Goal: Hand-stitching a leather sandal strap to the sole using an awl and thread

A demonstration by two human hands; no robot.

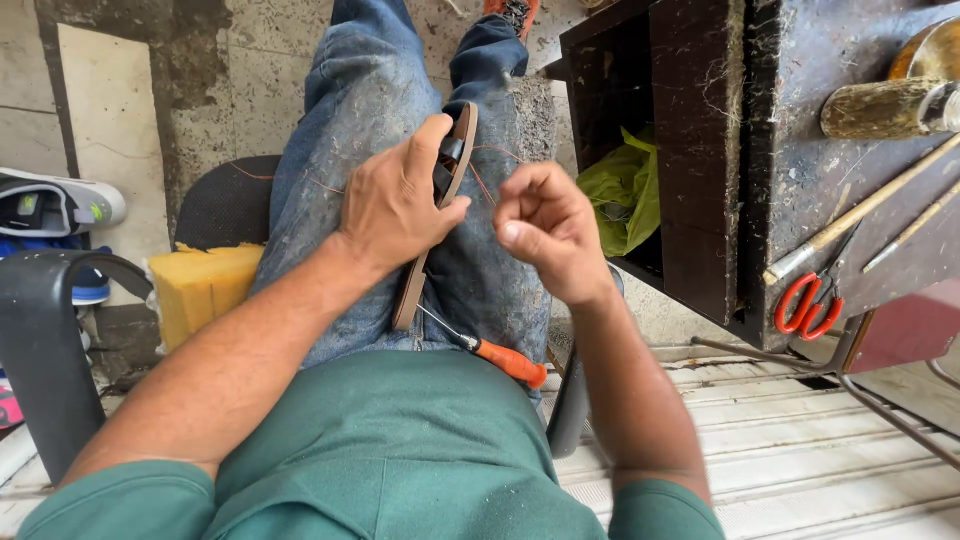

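- My green short-sleeved shirt (400, 450) is flecked with pale specks.
- My faded blue jeans (370, 100) look dusty and worn.
- Both my forearms are bare; my left hand (395, 205) and right hand (550, 235) wear no gloves.

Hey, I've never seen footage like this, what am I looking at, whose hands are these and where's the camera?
There is no machine here. One camera sits on a person's head and looks down at their own lap and two bare hands. The left hand holds a flat sandal on edge against the jeans. The right hand is closed, pinching a thin orange thread that runs to the sandal. A tool with an orange handle lies on the lap. To the right, red-handled scissors rest on a dark workbench.
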